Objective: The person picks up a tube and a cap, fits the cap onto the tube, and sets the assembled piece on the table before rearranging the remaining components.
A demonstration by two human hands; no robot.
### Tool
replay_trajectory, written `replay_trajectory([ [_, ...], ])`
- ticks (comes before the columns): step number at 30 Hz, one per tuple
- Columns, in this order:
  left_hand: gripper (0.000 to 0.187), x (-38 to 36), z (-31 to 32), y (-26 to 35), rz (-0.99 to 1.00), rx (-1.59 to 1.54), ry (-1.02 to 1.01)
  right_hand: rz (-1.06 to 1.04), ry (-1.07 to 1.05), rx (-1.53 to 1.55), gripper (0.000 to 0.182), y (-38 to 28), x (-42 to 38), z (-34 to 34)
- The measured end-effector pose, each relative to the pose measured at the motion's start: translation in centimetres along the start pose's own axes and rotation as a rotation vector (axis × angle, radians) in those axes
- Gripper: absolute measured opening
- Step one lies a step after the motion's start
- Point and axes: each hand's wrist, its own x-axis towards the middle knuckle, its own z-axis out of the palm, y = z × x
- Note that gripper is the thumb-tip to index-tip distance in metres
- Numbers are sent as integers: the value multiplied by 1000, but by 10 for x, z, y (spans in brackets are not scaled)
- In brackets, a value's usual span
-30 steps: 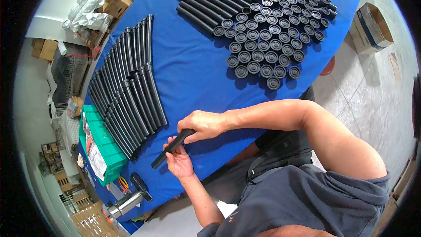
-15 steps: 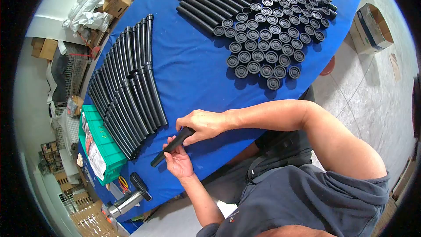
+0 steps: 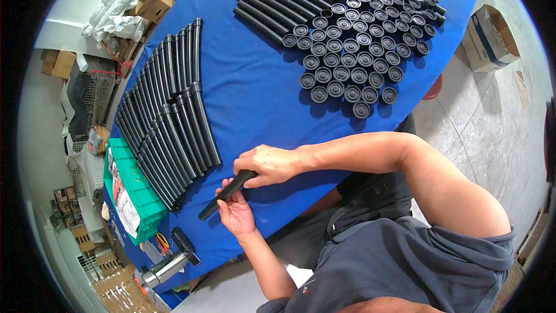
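A short black tube [image 3: 223,198] slants between my two hands over the blue cloth. My right hand [image 3: 267,165] wraps its upper end from above. Lower down, my left hand [image 3: 236,214] supports the tube from beneath, palm up, thumb and fingers closed around it. To the left of my hands lie rows of black tubes [image 3: 179,110], side by side, many with a collar at one end. Further off is another group of black tubes [image 3: 278,0], beside a cluster of round black caps with ringed faces [image 3: 348,59].
A green bin [image 3: 147,203] with papers on it stands at the table's left edge. Near it are a metal-and-black tool [image 3: 174,264] and yellow-handled scissors [image 3: 163,241]. An open cardboard box [image 3: 492,40] sits on the floor at right. The blue cloth [image 3: 255,98] covers the table.
Almost nothing differs. Both hands keep the black tube in nearly the same place, with only a tiny shift of my right hand.
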Motion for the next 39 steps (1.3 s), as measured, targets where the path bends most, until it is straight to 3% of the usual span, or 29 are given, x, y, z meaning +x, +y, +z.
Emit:
replay_trajectory([
  [1, 34, 0, 0, 0, -2, -2, -4, -88, 64, -44, 40, 1, 0, 2],
  [4, 34, 0, -2, 1, -10, -24, -28, 203, -87, 72, 42, -12, 1, -11],
  [7, 34, -1, -5, 2, -12, -30, -21, 279, -174, 138, 42, -13, 3, -16],
  [10, 34, 1, -6, 3, -33, -49, -21, -34, 61, -5, 42, -4, 2, -4],
  [16, 33, -2, -7, 3, -12, 16, -15, 230, -160, 83, 36, -8, 2, -12],
  [19, 33, 0, -6, 3, -20, 7, -5, 7, 37, 38, 43, -2, 2, -3],
  [22, 33, -1, -6, 3, -16, -4, -21, 234, -57, 84, 39, -15, 2, -13],
  [25, 33, -2, -6, 3, -5, 21, -15, 306, -207, 94, 35, -15, 5, -20],
  [28, 32, 0, -4, 2, -4, 6, 14, 98, -39, 67, 35, -2, 2, -7],
  [31, 32, -1, -6, 3, -11, -27, 21, 33, -9, 47, 34, -3, 1, -5],
  [34, 32, -1, -6, 3, -5, 3, 9, 256, -172, 86, 32, -15, 4, -17],
  [39, 32, -1, -3, 2, -4, -2, 5, 57, -26, 51, 34, -3, 0, -4],
])
